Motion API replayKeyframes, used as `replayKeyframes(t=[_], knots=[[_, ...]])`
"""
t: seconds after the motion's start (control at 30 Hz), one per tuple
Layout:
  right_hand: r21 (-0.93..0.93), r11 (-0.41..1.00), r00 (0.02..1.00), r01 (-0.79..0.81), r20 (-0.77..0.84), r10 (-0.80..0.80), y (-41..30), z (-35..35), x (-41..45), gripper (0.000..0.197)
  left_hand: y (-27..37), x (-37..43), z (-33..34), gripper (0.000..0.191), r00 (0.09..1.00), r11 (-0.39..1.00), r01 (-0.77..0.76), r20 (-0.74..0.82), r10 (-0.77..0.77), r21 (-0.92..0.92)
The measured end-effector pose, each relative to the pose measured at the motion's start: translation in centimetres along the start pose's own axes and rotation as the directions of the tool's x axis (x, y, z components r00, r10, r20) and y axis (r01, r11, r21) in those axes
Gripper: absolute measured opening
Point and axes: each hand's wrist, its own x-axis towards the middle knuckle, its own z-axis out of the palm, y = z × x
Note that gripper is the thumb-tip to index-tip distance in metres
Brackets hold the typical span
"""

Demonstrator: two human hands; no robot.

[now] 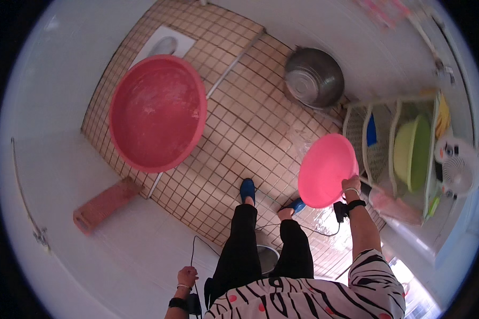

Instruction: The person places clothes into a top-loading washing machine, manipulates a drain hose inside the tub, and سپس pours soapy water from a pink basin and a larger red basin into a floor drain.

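My right hand (351, 184) grips the rim of a bright pink plastic basin (325, 171), which hangs tilted beside the shelf. Down by the white wall, my left hand (188, 276) is apart from any basin; its fingers look curled, with no object visible in them. A thin black cable passes close to that hand. A large red plastic tub (159, 115) lies ahead on the left, overlapping the edge of a white squat toilet (165, 44). A metal basin (314, 77) leans against the far wall, open side towards me.
On the right, a plastic rack (395, 139) holds a green basin (413, 153); a small white fan (457, 171) is near its top. A red washboard (103, 205) leans on the left wall. Behind my feet stands a bucket (268, 257). The tiled floor (239, 135) has a raised step.
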Motion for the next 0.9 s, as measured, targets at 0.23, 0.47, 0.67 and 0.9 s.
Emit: replayKeyframes(t=[0.23,0.47,0.67,0.9], knots=[[-0.207,0.959,0.980,0.195,0.005,-0.199,-1.4,-3.3,1.1,0.023,-5.5,-0.6,2.8,0.016,0.996,0.968,0.037,-0.074,-0.057,-0.247],[0.580,0.812,0.910,0.071,0.295,-0.291,-3.8,-6.5,1.3,0.031,-1.4,-3.6,5.9,0.017,0.978,0.948,0.110,-0.137,-0.157,-0.297],[0.599,0.731,0.774,0.327,0.275,-0.571,-13.4,-8.3,-0.7,0.029,1.4,-1.3,7.6,0.022,0.946,0.997,0.019,-0.321,-0.041,-0.072],[0.558,0.688,0.645,0.464,0.320,-0.694,-32.1,-12.7,-8.3,0.026,0.0,5.7,10.8,0.021,0.961,0.905,0.047,-0.226,-0.156,-0.424]])
